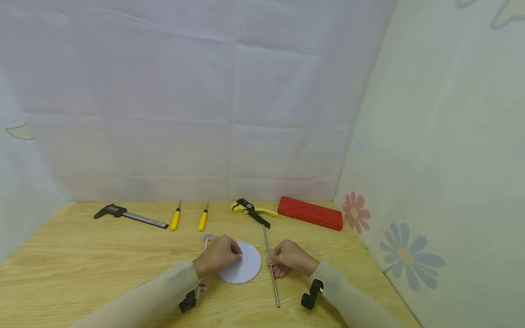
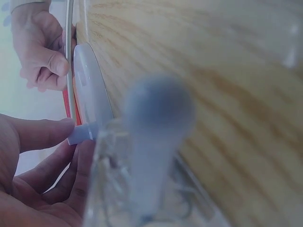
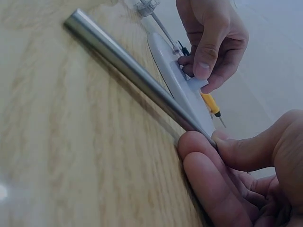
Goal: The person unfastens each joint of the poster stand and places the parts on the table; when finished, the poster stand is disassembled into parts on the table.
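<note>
Looks like early days: the round white plastic disc [image 1: 245, 263] lies flat on the light wooden surface [image 1: 102, 264], and the long steel rod [image 1: 271, 266] lies just right of it, so I'd guess nothing's joined yet. The left hand [image 1: 218, 256] pinches a small raised tab on the disc. The right hand [image 1: 289, 258] pinches the rod mid-length, pads touching the surface.

Disc [image 1: 246, 266] lies left of rod [image 1: 270, 264] (touching?), w/ screwdrivers [image 1: 189, 220], caliper [image 1: 129, 215] behind.
</note>
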